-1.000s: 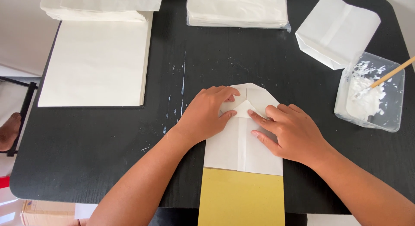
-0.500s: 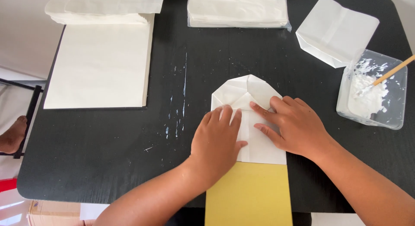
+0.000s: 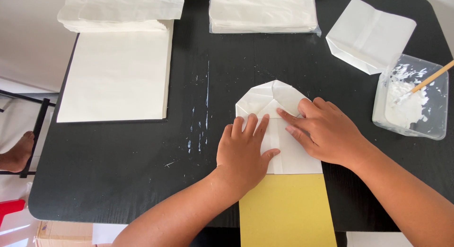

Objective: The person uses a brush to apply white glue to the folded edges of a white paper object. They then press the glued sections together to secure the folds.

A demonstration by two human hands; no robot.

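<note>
White folded paper [image 3: 279, 129] lies pressed under 2 flat, open hands, left [image 3: 246, 150] and right [image 3: 326, 131].

A small paper-craft workspace, seemingly set up in a home: a black counter [image 3: 142, 181] flecked with dried white paste carries stacks of white paper sheets [image 3: 116, 74] and bundled paper [image 3: 262, 13]. A clear plastic tub of white glue [image 3: 410, 98] with a wooden stick [image 3: 430, 78] stands at the counter's edge. A bare foot [image 3: 16, 155] rests on the pale floor beside it.
</note>
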